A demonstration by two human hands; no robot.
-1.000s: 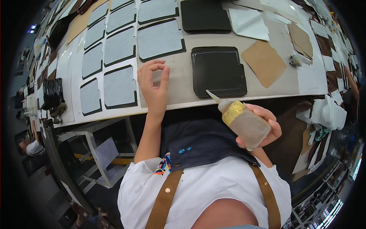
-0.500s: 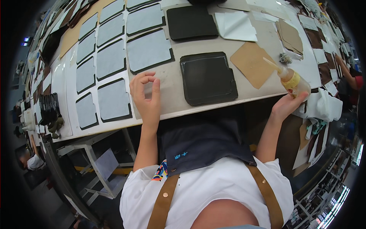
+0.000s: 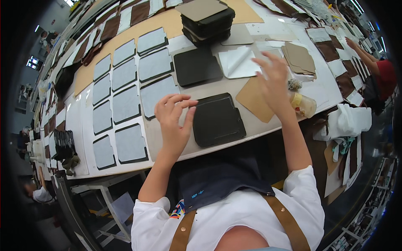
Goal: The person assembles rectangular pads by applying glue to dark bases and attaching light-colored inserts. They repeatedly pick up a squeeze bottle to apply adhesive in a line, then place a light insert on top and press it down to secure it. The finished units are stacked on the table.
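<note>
A black notched panel (image 3: 218, 121) with a shiny line along its border lies in front of me. My left hand (image 3: 173, 119) hovers at its left edge, fingers curved and apart from the thumb, with nothing in them. Raised over a tan card (image 3: 249, 100), my right hand (image 3: 273, 79) is spread and slightly blurred, also empty. Close to my right wrist, a squeeze bottle (image 3: 305, 105) with a yellow band rests on the table, its nozzle hidden behind the wrist. Beyond the panel are a plain black panel (image 3: 197, 67) and folded white sheets (image 3: 238, 63).
Several grey-faced pieces with black borders (image 3: 126, 104) lie in rows on the left. A stack of black panels (image 3: 207, 29) stands at the back, topped by a card. Brownish cards (image 3: 299, 58) lie at right, and white plastic bags (image 3: 349, 121) bulge at the table's edge.
My right hand has let go of the squeeze bottle and moved left and forward over the table. The left hand has come closer to the notched black panel. The whole view has shifted.
</note>
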